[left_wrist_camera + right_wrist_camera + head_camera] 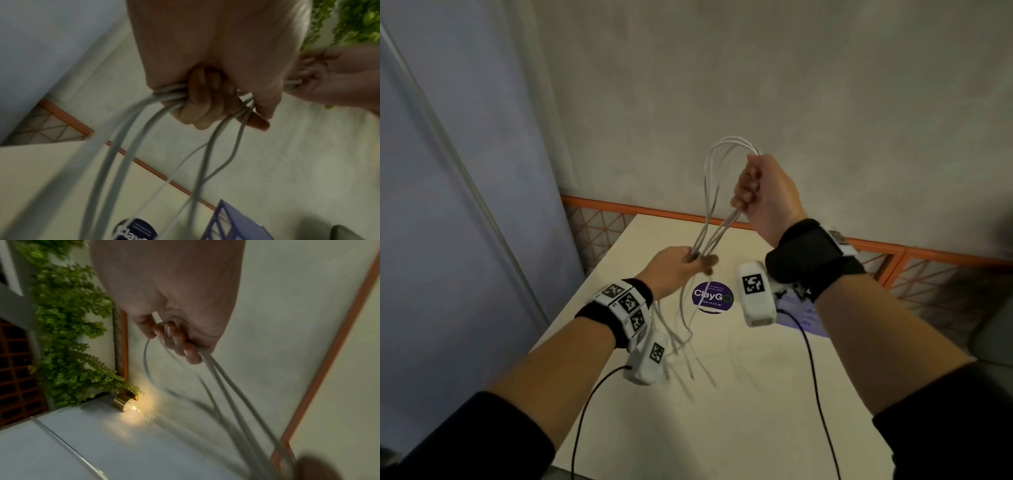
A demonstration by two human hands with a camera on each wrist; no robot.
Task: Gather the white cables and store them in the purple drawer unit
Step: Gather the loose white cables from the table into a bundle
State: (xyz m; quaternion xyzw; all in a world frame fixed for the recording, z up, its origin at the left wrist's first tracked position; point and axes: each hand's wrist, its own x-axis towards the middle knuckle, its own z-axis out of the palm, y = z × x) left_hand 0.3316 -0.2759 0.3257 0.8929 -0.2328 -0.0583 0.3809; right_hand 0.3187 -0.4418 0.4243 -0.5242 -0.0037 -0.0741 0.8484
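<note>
Right hand (763,195) clenches the looped white cables (717,192) high; left hand (674,269) grasps them lower (loose ends trail onto the table (722,411)), likely folding the bundle.

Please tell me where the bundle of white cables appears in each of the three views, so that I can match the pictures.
Head: white cables at centre, stretched from left hand up to right hand.
Left wrist: white cables hang from the grip, centre to lower left.
Right wrist: white cables run from the grip to lower right.
Shared landmark: the orange rail.
</note>
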